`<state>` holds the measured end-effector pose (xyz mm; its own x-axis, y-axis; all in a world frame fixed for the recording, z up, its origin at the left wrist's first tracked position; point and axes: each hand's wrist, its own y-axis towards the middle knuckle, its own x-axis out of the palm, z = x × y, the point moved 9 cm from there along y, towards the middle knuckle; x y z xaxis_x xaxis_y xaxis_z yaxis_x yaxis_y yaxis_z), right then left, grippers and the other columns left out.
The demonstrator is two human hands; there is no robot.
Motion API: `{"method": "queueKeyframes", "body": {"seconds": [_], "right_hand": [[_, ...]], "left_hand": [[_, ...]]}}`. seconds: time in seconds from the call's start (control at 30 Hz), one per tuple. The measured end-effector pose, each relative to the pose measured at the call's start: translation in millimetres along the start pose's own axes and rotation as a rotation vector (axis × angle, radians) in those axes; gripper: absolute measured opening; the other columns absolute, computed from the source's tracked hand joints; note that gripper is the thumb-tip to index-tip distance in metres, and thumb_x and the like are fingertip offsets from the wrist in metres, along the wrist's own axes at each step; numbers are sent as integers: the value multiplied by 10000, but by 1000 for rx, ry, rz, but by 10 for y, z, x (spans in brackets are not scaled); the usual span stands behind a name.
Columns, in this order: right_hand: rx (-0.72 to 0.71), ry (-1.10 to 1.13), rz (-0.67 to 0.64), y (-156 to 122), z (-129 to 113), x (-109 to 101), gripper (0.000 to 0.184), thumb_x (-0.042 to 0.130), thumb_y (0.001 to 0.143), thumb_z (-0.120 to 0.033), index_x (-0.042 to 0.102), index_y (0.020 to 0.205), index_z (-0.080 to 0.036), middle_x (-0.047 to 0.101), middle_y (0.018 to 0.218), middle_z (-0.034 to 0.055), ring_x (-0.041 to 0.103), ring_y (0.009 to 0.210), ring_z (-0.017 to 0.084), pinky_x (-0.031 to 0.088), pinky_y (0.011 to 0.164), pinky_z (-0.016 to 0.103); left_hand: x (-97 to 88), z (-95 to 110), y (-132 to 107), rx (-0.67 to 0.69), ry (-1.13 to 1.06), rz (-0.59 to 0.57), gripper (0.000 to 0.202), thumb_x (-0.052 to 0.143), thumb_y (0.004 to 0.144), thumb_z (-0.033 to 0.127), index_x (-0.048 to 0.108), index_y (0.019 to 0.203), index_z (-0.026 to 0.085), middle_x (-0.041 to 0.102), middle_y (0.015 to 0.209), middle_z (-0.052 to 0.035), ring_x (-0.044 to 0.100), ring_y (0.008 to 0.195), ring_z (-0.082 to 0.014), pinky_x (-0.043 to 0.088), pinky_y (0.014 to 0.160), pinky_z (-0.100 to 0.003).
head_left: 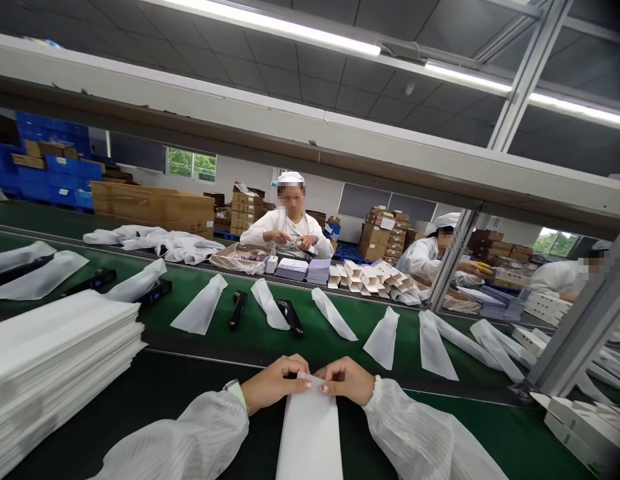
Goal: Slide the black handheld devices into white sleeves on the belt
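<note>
A long flat white foam sleeve [311, 437] stands out in front of me, its lower part running off the bottom edge of the view. My left hand [277, 383] pinches the sleeve's top left corner between thumb and fingers. On the right corner, my right hand [351, 381] pinches the same edge, its thumb close to the left one. Whether anything is inside the sleeve cannot be made out. To the left rises a tall stack of white foam sheets or sleeves [55, 340].
A green belt [190, 347] runs across, carrying several loose white sleeves [383, 339] and black handheld devices [237, 309]. White boxes [585, 427] lie at right beside a slanted metal post [575, 340]. A shelf beam [310, 130] crosses overhead. Co-workers [290, 223] sit opposite.
</note>
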<state>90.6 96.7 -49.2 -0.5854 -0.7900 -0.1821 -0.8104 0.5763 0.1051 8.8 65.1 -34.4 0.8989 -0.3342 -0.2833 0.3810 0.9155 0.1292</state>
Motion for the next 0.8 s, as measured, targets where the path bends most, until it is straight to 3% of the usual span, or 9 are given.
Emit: {"method": "queueKeyframes", "body": {"seconds": [0.07, 0.17, 0.23, 0.3, 0.43, 0.5, 0.6, 0.7, 0.8], "right_hand": [[41, -7, -31, 105, 43, -79, 211, 585, 647, -345, 556, 603, -141, 595, 770, 54, 551, 721, 151, 419, 657, 296], [72, -200, 285, 454, 70, -476, 245, 463, 726, -395, 545, 779, -169, 574, 798, 50, 545, 737, 153, 423, 670, 320], [77, -389, 496, 732, 48, -671, 218, 499, 698, -348, 538, 837, -184, 555, 800, 44, 525, 793, 172, 384, 756, 356], [78, -470, 586, 995, 57, -728, 280, 598, 598, -269, 545, 862, -190, 543, 822, 48, 492, 881, 213, 312, 838, 398], [56, -341, 609, 1181, 122, -756, 393, 641, 518, -212, 541, 897, -190, 552, 783, 55, 488, 907, 266, 286, 848, 437], [29, -229, 619, 1083, 116, -820, 405, 577, 605, -287, 493, 988, -186, 556, 795, 60, 513, 882, 249, 335, 813, 422], [-29, -29, 629, 834, 9, -932, 542, 488, 689, -361, 289, 1172, -215, 551, 862, 54, 546, 854, 218, 413, 716, 394], [-158, 313, 503, 622, -247, -882, 757, 608, 611, -301, 131, 1198, -342, 550, 883, 14, 571, 816, 213, 440, 644, 394], [-194, 502, 348, 467, -489, -707, 840, 682, 543, -234, 137, 1159, -404, 559, 836, -19, 590, 748, 202, 447, 616, 406]], "left_hand": [[-25, 25, -6, 27, -97, 31, 294, 537, 689, 350, 463, 499, 137, 447, 812, -3, 415, 749, -138, 308, 680, -240], [-53, 32, -2, 44, -182, 94, 340, 514, 704, 356, 408, 464, 139, 430, 703, 10, 387, 644, -115, 294, 630, -236], [-83, 15, 8, 50, -173, 147, 346, 520, 697, 365, 397, 461, 144, 420, 655, 17, 376, 632, -117, 286, 630, -239], [-125, -12, 11, 55, -153, 198, 340, 527, 690, 367, 402, 465, 145, 448, 683, 9, 389, 675, -131, 286, 649, -245], [-205, -73, -11, 48, -112, 263, 321, 557, 671, 373, 415, 491, 148, 475, 733, -7, 402, 750, -153, 293, 679, -249], [-218, -105, -21, 25, -96, 265, 307, 558, 668, 399, 439, 538, 149, 437, 694, 6, 395, 701, -140, 300, 650, -240], [-201, -99, -23, 3, -34, 249, 307, 517, 695, 447, 470, 621, 153, 376, 656, 27, 366, 645, -118, 297, 615, -224], [-119, 4, -1, 35, 2, 188, 310, 487, 715, 462, 473, 664, 156, 357, 651, 31, 350, 628, -108, 294, 599, -212], [-15, 140, 31, 67, 1, 116, 301, 478, 726, 453, 460, 664, 159, 351, 647, 34, 343, 615, -101, 293, 583, -201]]}}
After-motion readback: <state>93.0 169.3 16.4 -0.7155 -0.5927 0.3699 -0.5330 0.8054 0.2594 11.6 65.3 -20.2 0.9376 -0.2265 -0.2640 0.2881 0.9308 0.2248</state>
